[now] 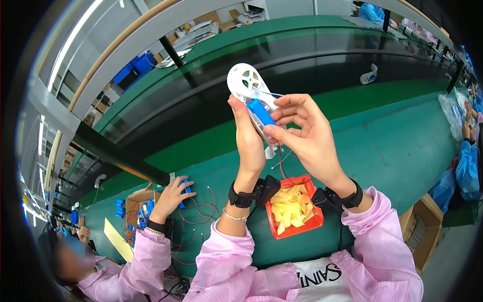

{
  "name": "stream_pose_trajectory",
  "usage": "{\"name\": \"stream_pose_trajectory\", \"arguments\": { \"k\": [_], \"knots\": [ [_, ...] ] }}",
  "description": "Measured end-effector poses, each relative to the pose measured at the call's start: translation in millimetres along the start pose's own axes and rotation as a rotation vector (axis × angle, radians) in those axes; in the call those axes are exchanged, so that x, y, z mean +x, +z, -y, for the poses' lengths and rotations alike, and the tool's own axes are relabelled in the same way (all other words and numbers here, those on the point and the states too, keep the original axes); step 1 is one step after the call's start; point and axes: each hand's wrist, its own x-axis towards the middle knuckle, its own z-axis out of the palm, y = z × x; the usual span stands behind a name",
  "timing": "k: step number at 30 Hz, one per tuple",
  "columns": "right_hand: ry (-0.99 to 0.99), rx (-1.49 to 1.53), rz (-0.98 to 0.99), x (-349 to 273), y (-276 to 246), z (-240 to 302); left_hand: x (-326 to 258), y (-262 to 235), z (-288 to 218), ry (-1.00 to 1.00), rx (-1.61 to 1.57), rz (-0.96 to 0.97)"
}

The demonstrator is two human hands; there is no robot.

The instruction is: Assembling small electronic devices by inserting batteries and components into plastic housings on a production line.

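Note:
My left hand (247, 143) is closed around a white plastic housing (240, 80) with a round, slotted end, raised above the green bench. Inside the housing's open body lies a blue battery pack (260, 111), tilted along its length. My right hand (309, 133) pinches the pack's near end between thumb and fingers, some of them hidden behind it. A white wire runs from the round end toward my right fingers. Thin red and dark wires (280, 160) hang below the housing. Beneath my wrists, a red tray (308, 227) holds many yellow pieces (292, 205).
At the left, a co-worker's hand (173, 197) touches a blue battery pack beside a cardboard box (135, 197) of similar packs with loose wires. A dark conveyor (322, 63) beyond the bench carries another white housing (370, 75). A cardboard box (425, 226) stands at right.

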Motion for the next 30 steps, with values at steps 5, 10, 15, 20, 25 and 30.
{"name": "stream_pose_trajectory", "arguments": {
  "k": [5,10,15,20,25,30],
  "knots": [
    [-0.005,-0.041,-0.021,1,0,-4,-3,8,-4,0.025,-0.004,-0.004],
    [-0.051,-0.045,-0.031,1,5,-11,-5,6,-1,0.057,0.03,-0.025],
    [-0.083,-0.063,-0.064,3,2,-18,-6,18,-1,0.054,-0.045,-0.075],
    [-0.117,-0.126,-0.079,0,7,-17,-6,13,3,0.047,-0.115,-0.024],
    [-0.348,-0.637,-0.02,6,-9,-7,10,3,1,-0.051,-0.072,-0.07],
    [0.006,-0.129,0.088,22,-27,-10,-12,23,-17,-0.242,0.009,0.085]
  ]
}}
